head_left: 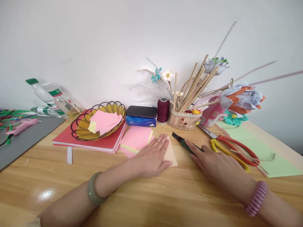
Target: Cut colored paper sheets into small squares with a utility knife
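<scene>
My left hand lies flat, fingers stretched out, on a pale peach sheet of paper on the wooden table. Just left of it are pink paper sheets with yellow ones among them. My right hand is wrapped round a pair of dark-handled scissors, its index finger laid along them. Their dark tip points up and left, beside the peach paper. Most of the handle is hidden under my right hand.
A yellow basket of pink papers stands on a red book. Behind are a blue packet, maroon thread and a stick holder. Red-and-yellow-handled scissors and green paper lie right; bottles lean at the left.
</scene>
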`<state>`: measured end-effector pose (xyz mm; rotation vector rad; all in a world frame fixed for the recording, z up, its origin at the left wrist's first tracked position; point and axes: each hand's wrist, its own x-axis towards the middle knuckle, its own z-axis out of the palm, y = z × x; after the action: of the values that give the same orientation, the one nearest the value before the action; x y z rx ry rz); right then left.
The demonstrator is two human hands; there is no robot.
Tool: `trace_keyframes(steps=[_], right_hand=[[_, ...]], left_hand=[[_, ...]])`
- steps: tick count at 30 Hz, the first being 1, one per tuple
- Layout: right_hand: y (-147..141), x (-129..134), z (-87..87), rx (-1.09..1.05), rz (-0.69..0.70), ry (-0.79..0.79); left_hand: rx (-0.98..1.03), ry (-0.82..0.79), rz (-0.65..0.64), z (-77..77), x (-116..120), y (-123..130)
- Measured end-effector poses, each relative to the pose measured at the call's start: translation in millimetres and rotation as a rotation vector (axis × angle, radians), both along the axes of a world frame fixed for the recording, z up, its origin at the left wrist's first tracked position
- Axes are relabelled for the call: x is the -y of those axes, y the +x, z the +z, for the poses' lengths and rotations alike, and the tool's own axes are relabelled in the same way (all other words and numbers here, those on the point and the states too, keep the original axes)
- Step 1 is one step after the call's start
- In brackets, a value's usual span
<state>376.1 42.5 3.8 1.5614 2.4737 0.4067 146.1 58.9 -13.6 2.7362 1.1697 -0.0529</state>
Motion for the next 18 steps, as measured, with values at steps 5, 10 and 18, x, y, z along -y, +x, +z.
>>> trace_keyframes(steps=[5,10,18], right_hand=[[3.4,1.0,-7.7,-0.052,-0.051,0.028],[2.0,3.6,-4.7,-0.129,-0.072,0.048],[-0.4,-2.3,-1.1,-0.556,0.015,-0.024]], left_hand=[[0.031,0.118,-0.032,5.6,5.5,2.4],[0.143,0.067,-0.033,7.9,16.6,7.1],[0.849,-0.224,0.375,13.9,-1.4,-2.1]])
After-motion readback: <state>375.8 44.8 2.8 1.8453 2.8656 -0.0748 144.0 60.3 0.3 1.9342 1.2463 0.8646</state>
